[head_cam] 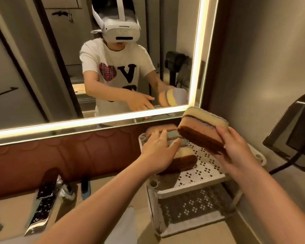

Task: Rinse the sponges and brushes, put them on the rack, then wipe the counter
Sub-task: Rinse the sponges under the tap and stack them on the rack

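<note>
The white perforated rack (209, 170) stands on the beige surface (99, 186) against a grey wall, two tiers high, and everything else can be placed from it. Just above its top tier the right hand (234, 148) grips a pair of sponges (202, 132) stacked together, one yellow and one pink with a dark brown scouring face; the fingers (222, 131) curl over the near end and the palm sits beneath. The left hand (157, 150) lies on the rack's far-left corner with straight, spread fingers. It rests on a blue-green sponge (173, 139) and holds nothing, and it covers most of that sponge and of a pink sponge (165, 128) behind it. A yellow and brown sponge (185, 161) lies on the same tier nearer the camera, half hidden by the left wrist. Left of the rack, a wet chrome faucet (44, 196) rises from the surface, with a dark-handled brush (85, 189) propped against the brown wall panel between faucet and rack. A blurred tool at the frame's left edge and a white shape below the left forearm cannot be made out. Right of the rack a black framed panel (294, 136) on a bent stem is cut off by the frame. Behind the rack hangs a light-edged mirror (77, 50), which reflects the person in a white headset and a T-shirt showing a plaid heart and "V"; the lower letters are hidden by an arm.
</note>
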